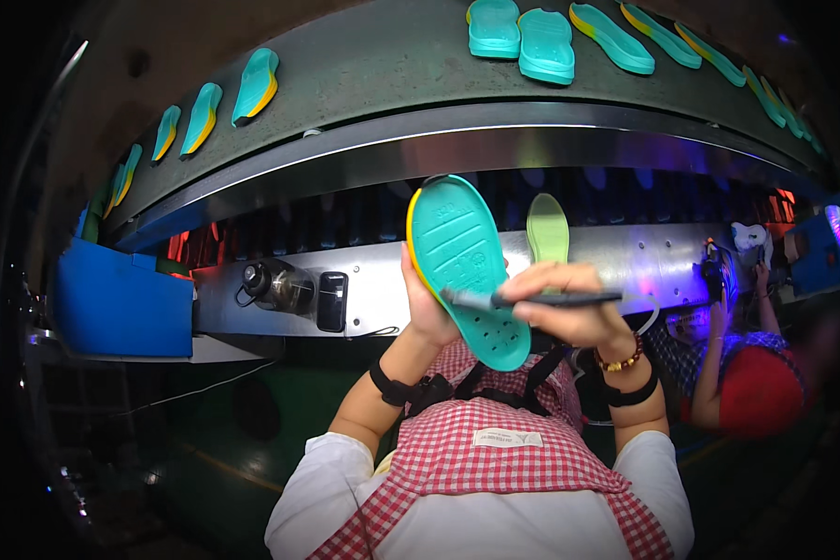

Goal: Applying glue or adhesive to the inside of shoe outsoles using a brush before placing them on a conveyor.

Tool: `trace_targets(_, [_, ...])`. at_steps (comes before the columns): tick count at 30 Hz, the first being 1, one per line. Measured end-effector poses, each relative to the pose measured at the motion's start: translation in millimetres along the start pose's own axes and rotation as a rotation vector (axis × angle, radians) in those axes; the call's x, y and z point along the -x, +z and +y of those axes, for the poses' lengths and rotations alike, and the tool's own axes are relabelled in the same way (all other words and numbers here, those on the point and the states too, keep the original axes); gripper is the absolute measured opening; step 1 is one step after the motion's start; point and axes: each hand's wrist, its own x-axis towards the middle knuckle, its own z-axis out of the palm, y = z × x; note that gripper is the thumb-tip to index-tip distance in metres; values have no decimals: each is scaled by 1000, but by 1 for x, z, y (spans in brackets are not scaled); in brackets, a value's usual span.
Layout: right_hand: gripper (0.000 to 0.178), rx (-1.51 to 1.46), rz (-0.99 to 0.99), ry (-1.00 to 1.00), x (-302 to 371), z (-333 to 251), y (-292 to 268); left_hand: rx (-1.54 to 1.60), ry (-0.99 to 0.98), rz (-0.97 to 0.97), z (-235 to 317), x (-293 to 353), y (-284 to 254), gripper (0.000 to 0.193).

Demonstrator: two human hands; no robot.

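Observation:
Upright before me, a turquoise shoe sole (455, 238) with a yellow and black edge rests in my left hand (427, 303), whose fingers grip its left side. Across the sole's lower middle lies the pale bristle end of a brush (565, 300). My right hand (569, 303) pinches the brush's dark handle, and its bristles seem to touch the inner face of the sole. Raised lines and small holes show on that face. Just behind my right hand, a pale green sole (548, 231) lies on the metal ledge.
Beyond the ledge (215, 299) runs a grey conveyor (383, 65) carrying several turquoise soles (546, 45). A dark bottle (278, 287) and a black phone (332, 301) sit on the ledge's left, near a blue box (121, 299). Another person (747, 383) works at the right.

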Motion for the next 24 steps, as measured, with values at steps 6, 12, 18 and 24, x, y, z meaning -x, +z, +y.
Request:
trace_targets(6, [21,35,-71,-186,6,-9,-2,26,239,75,18,-7,10,92])
trace_targets(12, [19,51,-247,-225,14,-7,-1,59,369,12,33,-4,21,95])
trace_targets(18, [19,52,-192,-194,12,0,0,-109,448,78,37,-7,26,95])
trace_targets(24, [19,-419,-39,131,15,12,-6,-138,366,-123,45,-7,39,94])
